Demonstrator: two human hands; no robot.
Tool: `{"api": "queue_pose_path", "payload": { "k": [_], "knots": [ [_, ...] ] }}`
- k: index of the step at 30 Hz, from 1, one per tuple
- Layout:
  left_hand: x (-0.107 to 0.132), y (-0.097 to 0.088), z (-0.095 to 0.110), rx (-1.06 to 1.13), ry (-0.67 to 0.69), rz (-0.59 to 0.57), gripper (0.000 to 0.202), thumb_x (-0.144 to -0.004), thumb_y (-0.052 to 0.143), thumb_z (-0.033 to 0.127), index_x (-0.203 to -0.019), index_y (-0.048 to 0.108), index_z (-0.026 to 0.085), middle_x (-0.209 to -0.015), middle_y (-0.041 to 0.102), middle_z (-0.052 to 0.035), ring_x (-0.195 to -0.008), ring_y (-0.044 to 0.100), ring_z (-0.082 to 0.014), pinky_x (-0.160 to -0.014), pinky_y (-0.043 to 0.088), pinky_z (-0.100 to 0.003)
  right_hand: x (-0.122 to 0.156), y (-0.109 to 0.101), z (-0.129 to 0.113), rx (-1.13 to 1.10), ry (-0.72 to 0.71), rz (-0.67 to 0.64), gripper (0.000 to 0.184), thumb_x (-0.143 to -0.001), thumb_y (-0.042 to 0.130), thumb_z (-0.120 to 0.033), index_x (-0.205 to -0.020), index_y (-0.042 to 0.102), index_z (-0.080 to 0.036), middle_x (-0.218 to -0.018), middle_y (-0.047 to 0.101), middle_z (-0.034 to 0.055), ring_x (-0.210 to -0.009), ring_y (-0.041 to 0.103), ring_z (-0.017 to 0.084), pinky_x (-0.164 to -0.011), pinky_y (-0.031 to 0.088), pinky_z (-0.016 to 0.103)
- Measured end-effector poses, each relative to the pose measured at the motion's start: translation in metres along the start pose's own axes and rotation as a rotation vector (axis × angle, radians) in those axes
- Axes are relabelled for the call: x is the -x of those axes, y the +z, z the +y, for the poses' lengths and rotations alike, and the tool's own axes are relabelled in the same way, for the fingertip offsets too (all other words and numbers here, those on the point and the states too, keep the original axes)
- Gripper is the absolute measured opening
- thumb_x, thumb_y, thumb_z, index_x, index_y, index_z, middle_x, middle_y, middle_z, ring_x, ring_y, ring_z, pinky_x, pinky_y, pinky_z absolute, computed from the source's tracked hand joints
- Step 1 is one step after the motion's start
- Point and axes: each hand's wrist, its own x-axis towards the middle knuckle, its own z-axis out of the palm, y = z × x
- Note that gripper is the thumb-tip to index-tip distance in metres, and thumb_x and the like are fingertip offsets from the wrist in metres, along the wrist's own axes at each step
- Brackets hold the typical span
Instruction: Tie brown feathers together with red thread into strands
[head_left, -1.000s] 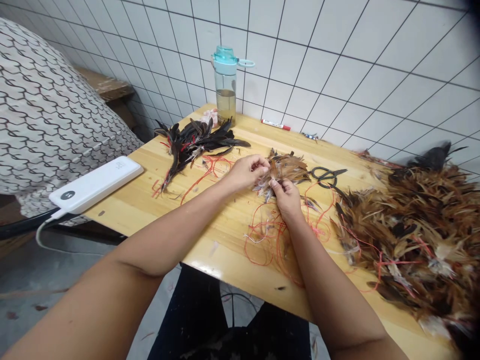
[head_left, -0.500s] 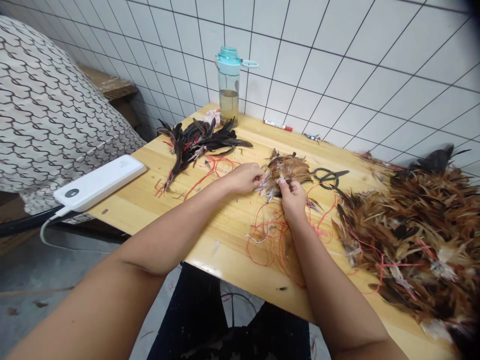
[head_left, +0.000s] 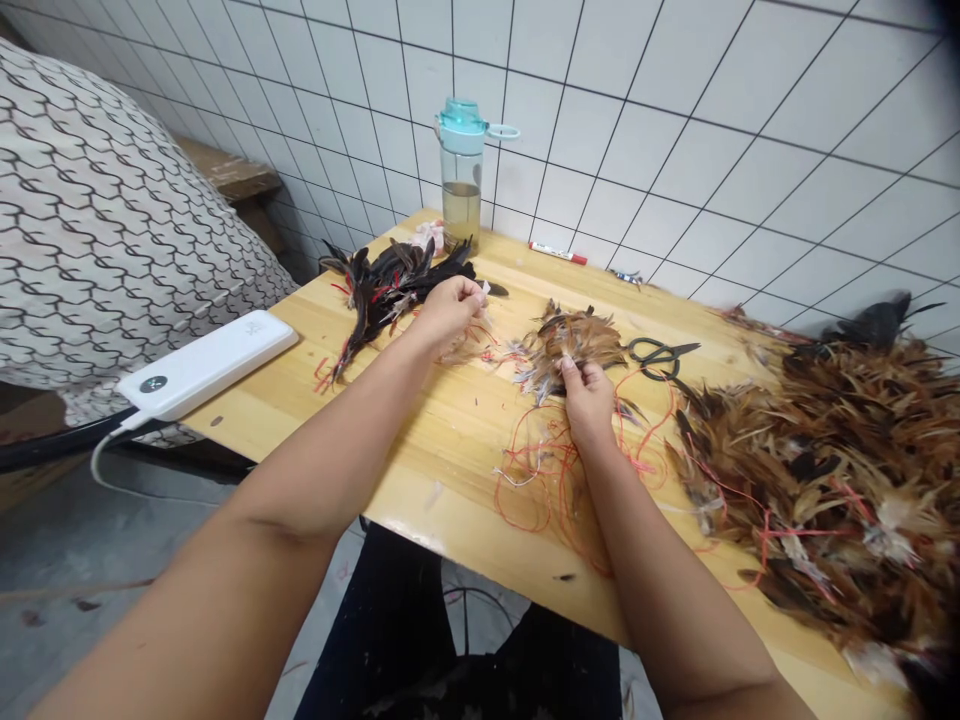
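My left hand (head_left: 452, 308) is raised over the table beside the black feathers, fingers pinched together with a small whitish bit (head_left: 486, 288) at their tips, too small to name. Loose red string (head_left: 491, 352) shows below and to the right of it. My right hand (head_left: 589, 397) pinches the near edge of a brown feather bundle (head_left: 577, 333), thumb on top; the fingers beneath are partly hidden. Close to the bundle's right side lie dark-handled scissors (head_left: 660, 357). Tangled red string (head_left: 534, 500) spreads in front of my right hand.
Dark feather bundles (head_left: 390, 280) with red ties lie at the back left, before a water bottle (head_left: 461, 185). A marker (head_left: 557, 253) lies by the tiled wall. A large brown feather pile (head_left: 847, 450) covers the right side. A white power bank (head_left: 210, 365) sits at the left edge.
My left hand has moved from beside the brown feather bundle up and to the left, toward the black feathers. The right hand keeps its hold on the bundle.
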Motion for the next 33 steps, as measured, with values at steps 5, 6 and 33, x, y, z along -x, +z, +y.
{"api": "queue_pose_path", "payload": {
  "k": [5, 6, 33],
  "knots": [
    [-0.009, -0.005, -0.007, 0.064, 0.017, 0.116, 0.007, -0.077, 0.057, 0.014, -0.072, 0.052, 0.016, -0.066, 0.060, 0.0008, -0.058, 0.052, -0.0072, -0.060, 0.039, -0.019, 0.000, 0.000, -0.001, -0.013, 0.011, 0.002, 0.034, -0.073, 0.061, -0.053, -0.072, 0.060, -0.019, -0.071, 0.064, 0.0024, -0.071, 0.056, 0.017, -0.069, 0.045, 0.031],
    [-0.011, -0.006, -0.008, 0.062, 0.017, 0.120, 0.007, -0.078, 0.056, 0.014, -0.073, 0.052, 0.016, -0.065, 0.060, 0.0006, -0.058, 0.052, -0.0074, -0.060, 0.040, -0.019, 0.000, 0.000, -0.001, -0.015, 0.008, -0.003, 0.035, -0.074, 0.061, -0.054, -0.073, 0.060, -0.019, -0.072, 0.065, 0.0027, -0.071, 0.056, 0.017, -0.069, 0.045, 0.031],
    [0.020, 0.023, -0.012, -0.933, 0.388, -0.395, 0.018, -0.078, 0.061, 0.030, -0.088, 0.070, 0.017, -0.096, 0.063, -0.0101, -0.099, 0.056, -0.0247, -0.089, 0.043, -0.035, 0.001, 0.000, 0.001, 0.080, -0.023, -0.029, 0.040, -0.074, 0.060, -0.059, -0.070, 0.059, -0.019, -0.064, 0.060, 0.0003, -0.063, 0.051, 0.015, -0.062, 0.042, 0.030]
  ]
}}
